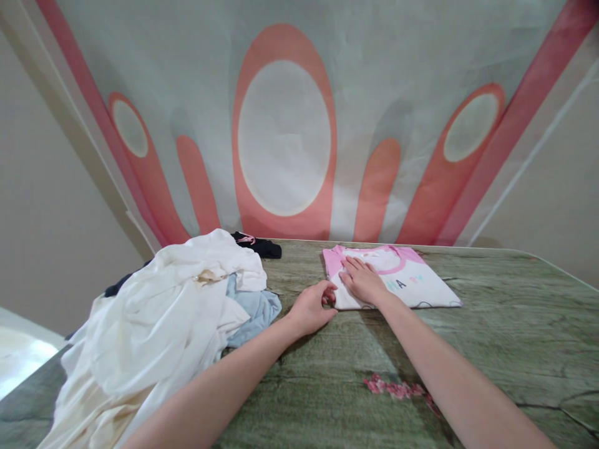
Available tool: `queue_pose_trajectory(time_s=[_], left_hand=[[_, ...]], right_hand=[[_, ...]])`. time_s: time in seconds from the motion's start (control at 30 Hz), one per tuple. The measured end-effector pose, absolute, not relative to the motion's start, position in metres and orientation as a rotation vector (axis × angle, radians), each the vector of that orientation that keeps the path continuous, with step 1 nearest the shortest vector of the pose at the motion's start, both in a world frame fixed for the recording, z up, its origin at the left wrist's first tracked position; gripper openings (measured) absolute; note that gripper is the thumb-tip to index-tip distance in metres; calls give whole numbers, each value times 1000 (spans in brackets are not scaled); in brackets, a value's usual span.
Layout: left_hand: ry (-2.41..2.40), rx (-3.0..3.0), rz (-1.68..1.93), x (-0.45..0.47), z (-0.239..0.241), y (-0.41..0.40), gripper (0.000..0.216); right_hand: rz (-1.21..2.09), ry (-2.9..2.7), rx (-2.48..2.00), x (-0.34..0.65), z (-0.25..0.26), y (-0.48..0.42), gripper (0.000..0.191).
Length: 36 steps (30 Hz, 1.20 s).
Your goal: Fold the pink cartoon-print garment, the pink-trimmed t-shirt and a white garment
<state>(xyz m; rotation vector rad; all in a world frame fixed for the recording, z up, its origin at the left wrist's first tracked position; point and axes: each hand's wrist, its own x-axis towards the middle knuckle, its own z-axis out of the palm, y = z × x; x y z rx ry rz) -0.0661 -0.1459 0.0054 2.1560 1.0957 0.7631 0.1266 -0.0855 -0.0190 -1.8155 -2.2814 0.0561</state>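
Note:
A folded white T-shirt with a pink collar, pink sleeves and pastel letters lies on the green table, right of centre. My right hand rests flat on the shirt's left part, fingers stretched out. My left hand sits just beside the shirt's near left corner. Its fingers are curled, with the fingertips at the shirt's edge; whether they pinch the cloth is unclear.
A heap of unfolded clothes, mostly white with a light blue piece, covers the table's left side. A dark garment lies behind the heap. A cloth with large pink shapes hangs behind the table. A small pink flower print marks the tabletop near me.

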Motion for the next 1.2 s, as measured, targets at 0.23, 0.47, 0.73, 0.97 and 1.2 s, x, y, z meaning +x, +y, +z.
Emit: queue_pose_trajectory(time_s=[0.23,0.47,0.73,0.97,1.2], left_hand=[[1047,2075,776,-64,2,-145,45],[1166,2253,657,-67,10,-146,37],[1304,2481,556,-66,23,-153,26],[1154,2267,529,-74,15,-143,36],[1181,2363,664,-75,17,-141,29]], right_hand=[[52,-2284,-1843,127,-20,-85,54],[55,-2284,-1837,126,-18,-85,54],[54,-2234,-1861,126,-20,-86,54],[-97,-2136,-1670,126,-8,-97,36],[-21,-2296,-1336,113,1,-107,20]])
